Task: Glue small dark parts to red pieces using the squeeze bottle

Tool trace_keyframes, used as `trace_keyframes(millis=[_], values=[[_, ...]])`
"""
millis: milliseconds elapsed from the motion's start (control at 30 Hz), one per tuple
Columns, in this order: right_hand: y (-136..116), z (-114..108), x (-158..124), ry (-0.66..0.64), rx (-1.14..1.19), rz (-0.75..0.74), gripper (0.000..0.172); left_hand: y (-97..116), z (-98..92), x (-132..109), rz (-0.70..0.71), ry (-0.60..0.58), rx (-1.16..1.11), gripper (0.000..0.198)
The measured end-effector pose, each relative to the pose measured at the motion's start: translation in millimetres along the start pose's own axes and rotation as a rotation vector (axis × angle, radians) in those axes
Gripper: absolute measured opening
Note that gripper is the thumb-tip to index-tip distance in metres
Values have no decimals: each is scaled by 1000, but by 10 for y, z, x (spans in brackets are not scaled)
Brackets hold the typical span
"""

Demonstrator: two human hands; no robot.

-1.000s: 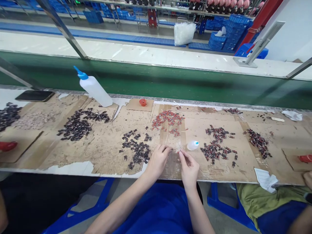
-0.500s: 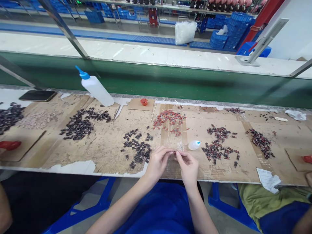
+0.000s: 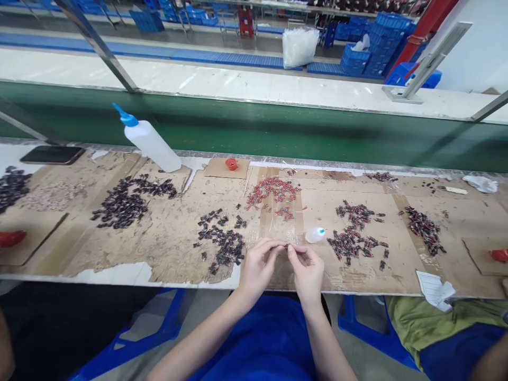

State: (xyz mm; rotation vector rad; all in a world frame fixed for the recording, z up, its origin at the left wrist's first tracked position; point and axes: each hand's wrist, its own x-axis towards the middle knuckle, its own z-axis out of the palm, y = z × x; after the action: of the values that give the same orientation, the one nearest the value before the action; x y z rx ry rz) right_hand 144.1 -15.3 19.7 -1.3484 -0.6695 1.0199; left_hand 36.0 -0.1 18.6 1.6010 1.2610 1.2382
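Observation:
My left hand (image 3: pixel 257 264) and my right hand (image 3: pixel 307 269) meet above the front of the cardboard-covered table. Both are closed in a pinch on one small dark red part (image 3: pixel 286 246), mostly covered by the fingertips. Left of my hands lies a pile of small black parts (image 3: pixel 228 246). Ahead of them spreads a pile of small red parts (image 3: pixel 273 189). A small white squeeze bottle (image 3: pixel 315 234) with a blue tip lies just beyond my right hand. Further right are piles of black-and-red parts (image 3: pixel 351 243).
A large white bottle (image 3: pixel 154 145) with a blue nozzle leans at the back left, near a phone (image 3: pixel 52 154). A red cup (image 3: pixel 231 164) sits on a cardboard piece. Crumpled paper (image 3: pixel 435 290) lies at the front right edge. People sit on both sides.
The view has shifted slightly, so the table things appear a little further left and up. Both hands keep their pinch on the small part.

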Motion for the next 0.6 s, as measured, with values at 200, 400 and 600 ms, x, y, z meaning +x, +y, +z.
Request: trace_keyframes(millis=[200,400,600], values=[[9,-53,9,8,-33,-119,20,82,-33,36,-120,-49,-148,14],[35,-73,6,15,-44,-204,17,151,-54,73,-199,-40,-206,14],[-32,-160,-21,-60,-144,-380,13,176,-24,78,-279,-142,-332,18]])
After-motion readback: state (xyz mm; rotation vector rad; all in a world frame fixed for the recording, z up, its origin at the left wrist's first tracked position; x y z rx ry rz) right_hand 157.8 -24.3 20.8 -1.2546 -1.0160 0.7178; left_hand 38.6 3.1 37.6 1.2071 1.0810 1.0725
